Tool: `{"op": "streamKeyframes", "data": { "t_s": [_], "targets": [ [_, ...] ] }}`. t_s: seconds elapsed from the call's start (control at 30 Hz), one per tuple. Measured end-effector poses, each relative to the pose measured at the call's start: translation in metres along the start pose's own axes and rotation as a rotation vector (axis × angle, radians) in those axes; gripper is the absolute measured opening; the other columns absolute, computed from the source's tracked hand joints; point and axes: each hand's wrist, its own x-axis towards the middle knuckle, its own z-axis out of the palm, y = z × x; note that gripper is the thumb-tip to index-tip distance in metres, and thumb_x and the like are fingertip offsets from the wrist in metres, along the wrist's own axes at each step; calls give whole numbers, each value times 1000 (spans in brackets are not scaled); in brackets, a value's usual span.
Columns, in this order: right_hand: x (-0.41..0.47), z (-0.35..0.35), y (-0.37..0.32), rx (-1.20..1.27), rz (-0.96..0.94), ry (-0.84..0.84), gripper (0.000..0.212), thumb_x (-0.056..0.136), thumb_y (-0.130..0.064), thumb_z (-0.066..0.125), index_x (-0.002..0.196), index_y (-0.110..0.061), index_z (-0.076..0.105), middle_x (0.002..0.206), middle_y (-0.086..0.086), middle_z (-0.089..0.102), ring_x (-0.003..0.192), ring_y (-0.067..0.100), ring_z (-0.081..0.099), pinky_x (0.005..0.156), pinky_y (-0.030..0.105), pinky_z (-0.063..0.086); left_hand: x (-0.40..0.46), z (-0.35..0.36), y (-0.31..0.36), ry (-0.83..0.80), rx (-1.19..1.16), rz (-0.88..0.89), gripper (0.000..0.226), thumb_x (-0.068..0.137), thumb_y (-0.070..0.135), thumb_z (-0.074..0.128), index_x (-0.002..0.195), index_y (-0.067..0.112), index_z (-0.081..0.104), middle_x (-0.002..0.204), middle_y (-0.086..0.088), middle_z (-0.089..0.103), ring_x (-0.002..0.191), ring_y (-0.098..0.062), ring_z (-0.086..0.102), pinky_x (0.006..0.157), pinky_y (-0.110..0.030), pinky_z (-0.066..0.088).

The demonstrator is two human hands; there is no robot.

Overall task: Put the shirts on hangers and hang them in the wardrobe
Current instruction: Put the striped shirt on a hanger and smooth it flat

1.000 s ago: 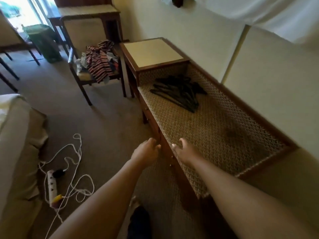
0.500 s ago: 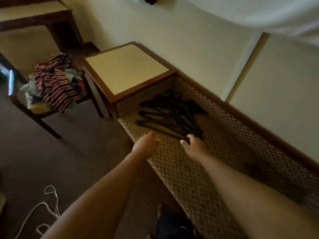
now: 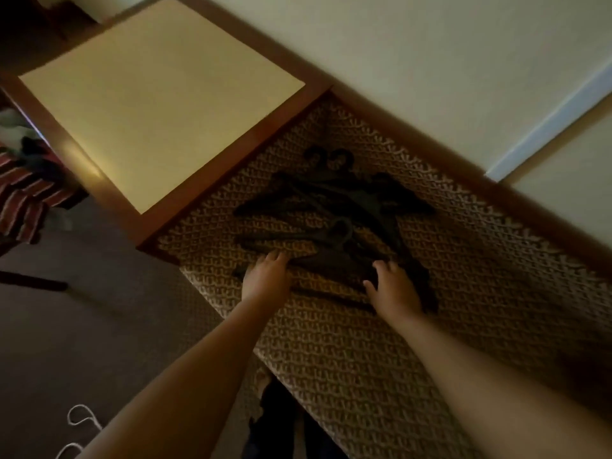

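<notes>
So we've got both hands down on the pile of black hangers [image 3: 334, 207] on the woven surface [image 3: 331, 342]: left hand [image 3: 265, 279] and right hand [image 3: 394, 289] apart, fingers spread, probably untangling one. Shirts [image 3: 20, 193] wait off left.

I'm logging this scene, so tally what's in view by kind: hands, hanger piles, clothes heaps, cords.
Hands: 2, left hand and right hand, both at the pile's near edge
Pile of black hangers: 1; single hangers too dark to count
Heap of clothes at the left edge: 1
White cord: 1
Total: 5
</notes>
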Motion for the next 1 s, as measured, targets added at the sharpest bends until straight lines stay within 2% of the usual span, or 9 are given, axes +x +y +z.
{"op": "streamKeyframes", "data": {
  "t_s": [0.1, 0.2, 0.3, 0.5, 0.7, 0.83, 1.0],
  "targets": [
    [6, 14, 5, -59, -20, 27, 42, 96, -33, 51, 134, -14, 46, 132, 9, 46, 123, 28, 45, 101, 38, 42, 22, 15, -6, -41, 114, 58, 39, 96, 26, 45, 134, 17, 43, 135, -6, 45, 125, -27, 42, 100, -41, 38],
    [9, 19, 6, -78, -26, 64, 38, 96, -29, 53, 130, -14, 50, 129, 10, 48, 118, 29, 47, 98, 40, 44, 33, 21, -4, -20, 197, 98, 38, 96, 20, 45, 133, 15, 44, 134, -7, 45, 125, -27, 41, 100, -39, 35],
    [11, 17, 4, -64, -27, 90, 31, 95, -26, 53, 124, -13, 54, 123, 10, 50, 113, 30, 50, 95, 42, 44, 40, 22, -1, 14, 216, 101, 38, 94, 13, 45, 132, 14, 44, 135, -7, 45, 126, -27, 40, 101, -40, 35],
    [2, 0, -3, -53, -67, 114, 28, 96, -25, 53, 120, -13, 56, 121, 9, 53, 112, 29, 51, 92, 40, 45, 31, 0, -4, 44, 196, 154, 34, 95, 15, 48, 129, 17, 49, 130, -4, 50, 119, -25, 47, 97, -37, 38],
    [-4, -46, -42, 23, -151, 225, 30, 96, -28, 54, 123, -15, 58, 124, 6, 54, 115, 23, 51, 95, 35, 43, 9, -77, -18, 135, 165, 192, 21, 98, 22, 46, 117, 19, 54, 117, -1, 51, 112, -22, 49, 92, -34, 38],
    [3, -88, -89, 55, -244, 316, 31, 95, -27, 56, 122, -14, 60, 122, 5, 56, 113, 21, 52, 95, 33, 44, 8, -142, -33, 234, 149, 191, 26, 100, 28, 44, 124, 22, 52, 121, 1, 50, 115, -20, 46, 93, -31, 37],
    [20, -134, -162, 36, -340, 443, 29, 94, -26, 59, 119, -11, 62, 117, 7, 58, 108, 23, 53, 89, 33, 44, 18, -215, -69, 338, 70, 173, 27, 98, 28, 46, 120, 19, 56, 116, 0, 52, 110, -23, 50, 91, -36, 39]
  ]
}}
